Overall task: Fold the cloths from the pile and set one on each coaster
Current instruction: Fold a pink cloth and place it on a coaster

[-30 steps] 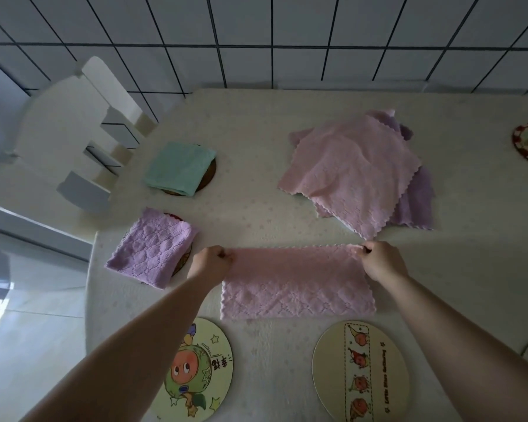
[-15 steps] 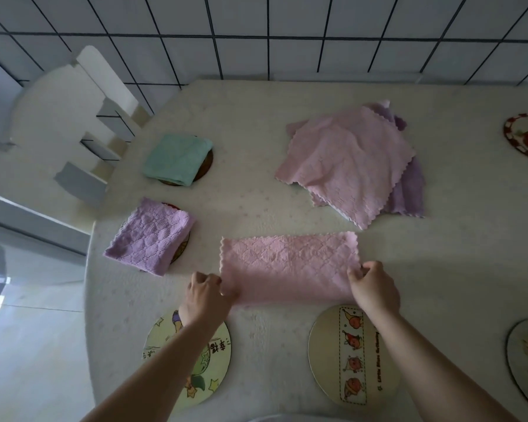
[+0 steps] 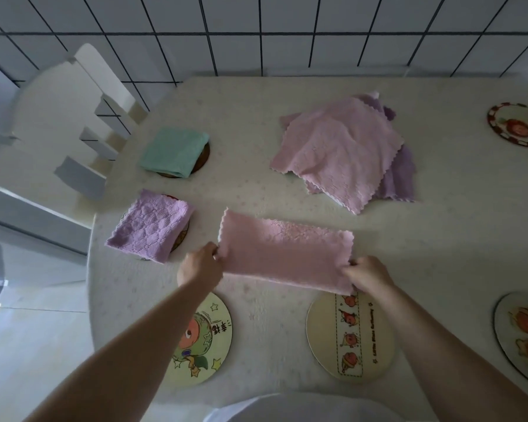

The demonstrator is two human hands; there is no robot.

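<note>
A pink cloth (image 3: 284,251), folded into a long strip, lies across the middle of the table. My left hand (image 3: 200,263) pinches its near left corner and my right hand (image 3: 368,277) pinches its near right corner, which is lifted slightly. The pile of pink and purple cloths (image 3: 345,150) sits behind it. A folded green cloth (image 3: 174,152) covers one coaster and a folded purple cloth (image 3: 150,226) covers another on the left. Bare coasters lie near me: a cartoon one (image 3: 209,336) and a striped fruit one (image 3: 349,336).
The table (image 3: 439,239) has a pale patterned cover. More coasters sit at the right: one at the far edge (image 3: 517,123) and one near me (image 3: 523,333). A white chair (image 3: 52,123) stands to the left, against a tiled wall.
Both hands slid from the strip's far corners to its near corners. The strip now lies slightly skewed, with its near right corner raised off the table.
</note>
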